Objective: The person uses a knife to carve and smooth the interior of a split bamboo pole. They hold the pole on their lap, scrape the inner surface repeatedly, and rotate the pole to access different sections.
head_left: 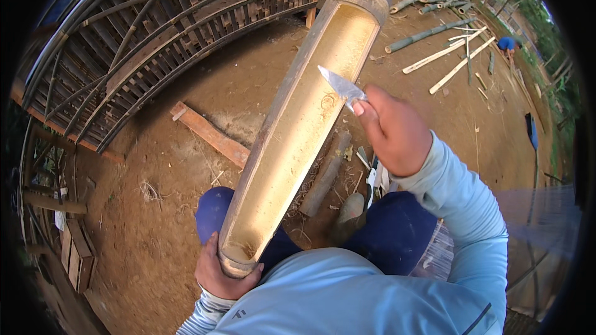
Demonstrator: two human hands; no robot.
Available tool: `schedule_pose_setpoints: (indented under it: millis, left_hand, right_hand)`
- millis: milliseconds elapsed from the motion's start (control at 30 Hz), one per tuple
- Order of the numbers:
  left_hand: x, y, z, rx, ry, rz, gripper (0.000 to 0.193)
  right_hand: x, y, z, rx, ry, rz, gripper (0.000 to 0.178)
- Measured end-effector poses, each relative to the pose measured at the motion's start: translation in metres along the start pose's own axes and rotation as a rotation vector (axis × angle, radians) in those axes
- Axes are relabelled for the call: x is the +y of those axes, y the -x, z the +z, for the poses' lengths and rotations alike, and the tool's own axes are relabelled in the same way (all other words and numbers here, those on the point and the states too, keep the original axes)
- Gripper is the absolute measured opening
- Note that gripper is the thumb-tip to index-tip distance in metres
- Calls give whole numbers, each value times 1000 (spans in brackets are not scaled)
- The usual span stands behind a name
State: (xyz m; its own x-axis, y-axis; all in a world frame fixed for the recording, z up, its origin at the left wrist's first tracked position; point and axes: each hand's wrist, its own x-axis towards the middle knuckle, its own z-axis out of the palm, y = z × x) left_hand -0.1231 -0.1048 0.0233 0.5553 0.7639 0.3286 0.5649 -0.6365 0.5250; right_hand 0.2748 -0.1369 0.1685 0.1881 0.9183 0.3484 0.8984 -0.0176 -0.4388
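A long, thick bamboo pole [288, 130] with one side cut open slants from my lap up to the top of the head view. Its pale hollow faces up, with small bits of debris inside. Wrapped round the near end is my left hand [226, 273], fingers closed on the rim. My right hand [397, 130] grips a knife with a pointed, triangular metal blade [340, 87]. The blade lies over the hollow near the right cut edge, tip toward the upper left. Whether it touches the bamboo I cannot tell. The knife's handle is hidden in my fist.
A slatted bamboo structure [155, 43] stands at the upper left. A wooden plank [211, 133] lies left of the pole, a short log [327, 174] right of it. Bamboo poles [428, 35] and split strips [462, 65] lie at the upper right. Farther off, a person in blue [507, 43] bends down.
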Motion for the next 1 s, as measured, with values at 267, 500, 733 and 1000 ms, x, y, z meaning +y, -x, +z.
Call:
schedule_pose_setpoints:
  millis: [267,500,733,1000]
  left_hand:
    - [8,-6,-4,-50,62,-95,107]
    - [10,-8,-5,-43,66,-94,105]
    - [14,-9,-7,-51,82,-121,104]
    - [11,-13,-4,-69,99,-100,104]
  right_hand:
    - [-12,15,8,-3,-60,61,23]
    - [-13,14,10,-63,-20,38,21]
    - [-2,24,22,-54,-56,-18,21]
    - [-15,29,31,-86,-130,67,23]
